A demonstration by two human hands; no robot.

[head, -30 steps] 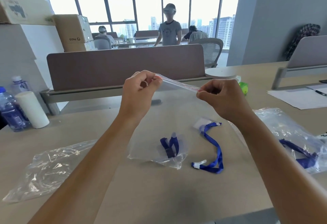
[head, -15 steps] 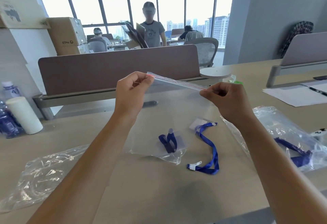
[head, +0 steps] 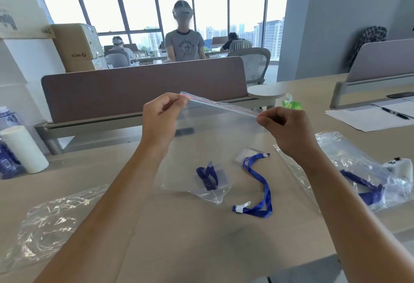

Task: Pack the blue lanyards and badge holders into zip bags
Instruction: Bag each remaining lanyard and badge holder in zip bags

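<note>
Now I have the zip bag (head: 201,148) held up off the table (head: 201,249) by its top edge, my left hand (head: 160,119) pinching the left end of the red-lined zip strip (head: 220,104) and my right hand (head: 283,128) pinching the right end; both grips are tight on the strip with fingers curled. Compared with a second ago my hands sit further apart along the seal: the right pinch has slid out to the far end, so the strip now stretches taut between them, which I read as the seal being run shut. Inside, a folded blue lanyard (head: 209,177) with its badge holder (head: 220,176) sags in the bottom corner of the bag, which touches the table. A second blue lanyard with badge holder (head: 261,184) lies loose on the table just right of that corner, not yet packed. Further right a larger clear bag (head: 358,170) holds more blue lanyards; on the left a crumpled plastic bag (head: 51,222) lies flat. My judgement is that this bag is nearly done and the loose lanyard is next. I cannot tell whether the zip is closed along its whole length.
</note>
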